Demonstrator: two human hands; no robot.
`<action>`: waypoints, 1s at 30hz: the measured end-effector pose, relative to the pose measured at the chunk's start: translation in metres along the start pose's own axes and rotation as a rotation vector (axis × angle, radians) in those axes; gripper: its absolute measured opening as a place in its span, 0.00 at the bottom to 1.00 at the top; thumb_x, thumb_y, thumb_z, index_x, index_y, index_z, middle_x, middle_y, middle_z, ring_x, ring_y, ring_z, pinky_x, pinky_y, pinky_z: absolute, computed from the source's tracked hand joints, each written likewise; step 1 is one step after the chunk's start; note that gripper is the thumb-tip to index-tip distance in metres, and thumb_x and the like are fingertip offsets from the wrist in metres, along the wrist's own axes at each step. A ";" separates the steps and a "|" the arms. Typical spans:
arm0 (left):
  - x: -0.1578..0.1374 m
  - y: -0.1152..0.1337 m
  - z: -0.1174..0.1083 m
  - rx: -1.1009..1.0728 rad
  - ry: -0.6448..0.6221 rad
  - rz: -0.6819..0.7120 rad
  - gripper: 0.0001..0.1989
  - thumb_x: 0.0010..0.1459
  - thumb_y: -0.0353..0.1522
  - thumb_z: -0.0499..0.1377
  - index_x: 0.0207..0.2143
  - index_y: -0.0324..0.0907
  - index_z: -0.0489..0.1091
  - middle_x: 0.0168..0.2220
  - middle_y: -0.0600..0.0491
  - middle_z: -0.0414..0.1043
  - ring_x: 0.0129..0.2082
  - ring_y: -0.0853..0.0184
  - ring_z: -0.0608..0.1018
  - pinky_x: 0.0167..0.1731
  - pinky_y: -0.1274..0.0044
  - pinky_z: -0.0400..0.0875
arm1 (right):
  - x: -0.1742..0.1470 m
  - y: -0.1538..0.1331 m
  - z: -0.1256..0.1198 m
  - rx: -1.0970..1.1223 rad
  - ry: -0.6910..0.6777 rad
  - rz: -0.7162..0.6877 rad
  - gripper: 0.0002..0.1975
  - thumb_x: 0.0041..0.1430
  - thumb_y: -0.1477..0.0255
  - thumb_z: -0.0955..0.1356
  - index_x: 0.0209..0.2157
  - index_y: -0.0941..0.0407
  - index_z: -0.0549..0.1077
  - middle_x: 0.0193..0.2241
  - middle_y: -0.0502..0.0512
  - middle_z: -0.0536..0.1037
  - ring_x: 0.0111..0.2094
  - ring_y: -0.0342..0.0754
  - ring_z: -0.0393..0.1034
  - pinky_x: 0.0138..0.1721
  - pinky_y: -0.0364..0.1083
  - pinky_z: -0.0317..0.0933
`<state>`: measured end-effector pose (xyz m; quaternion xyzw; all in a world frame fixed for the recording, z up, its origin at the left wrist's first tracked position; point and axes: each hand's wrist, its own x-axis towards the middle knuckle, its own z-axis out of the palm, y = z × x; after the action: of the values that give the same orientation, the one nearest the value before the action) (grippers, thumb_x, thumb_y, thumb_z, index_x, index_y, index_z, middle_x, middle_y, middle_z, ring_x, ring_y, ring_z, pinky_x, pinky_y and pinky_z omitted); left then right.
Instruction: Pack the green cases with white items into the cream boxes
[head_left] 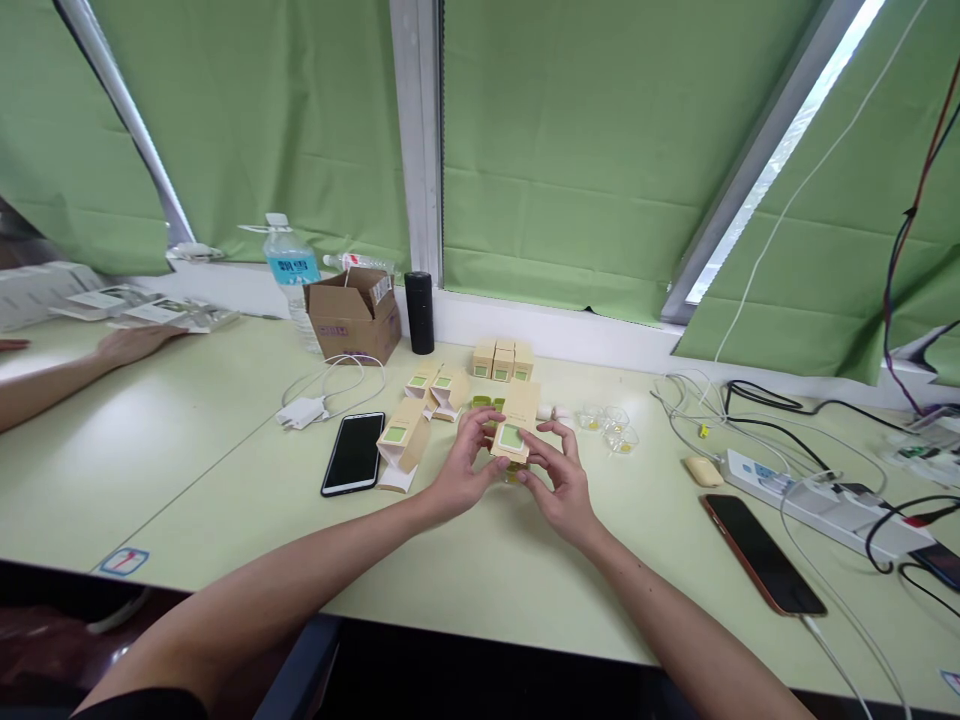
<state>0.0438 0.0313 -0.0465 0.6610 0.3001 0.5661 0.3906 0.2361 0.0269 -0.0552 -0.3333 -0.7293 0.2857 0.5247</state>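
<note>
Between my two hands is a small tan cardboard box (pixel 521 408) with a green panel on its face. My left hand (pixel 469 470) grips its left side, and the fingers of my right hand (pixel 564 492) press on its right side and lower end. A small yellowish clear piece (pixel 514 474) shows just below the box, between my thumbs; how it sits against the box is partly hidden. To the left stand tan boxes with open flaps, one nearer (pixel 405 437) and two behind (pixel 448 388). Green pieces (pixel 487 402) lie behind my left fingers. Small clear cups (pixel 621 438) with yellow spots rest to the right.
Closed tan boxes (pixel 502 360) stand in a group at the back. A phone (pixel 354 453) lies left, another phone (pixel 763 553) right, near a power strip (pixel 817 500) with tangled cables. A brown carton (pixel 352 318) and black cylinder (pixel 419 312) stand behind. Another person's hand (pixel 142 345) rests far left.
</note>
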 end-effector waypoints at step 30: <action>0.000 0.000 0.001 0.357 0.083 0.054 0.26 0.55 0.34 0.69 0.50 0.46 0.59 0.53 0.48 0.65 0.52 0.59 0.71 0.54 0.66 0.66 | -0.003 -0.002 0.006 -0.167 -0.089 -0.252 0.28 0.67 0.76 0.66 0.64 0.38 0.68 0.59 0.58 0.55 0.60 0.56 0.65 0.62 0.63 0.66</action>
<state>0.0444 0.0310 -0.0463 0.7038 0.3938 0.5408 0.2391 0.2306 0.0230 -0.0567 -0.2685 -0.8090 0.1705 0.4943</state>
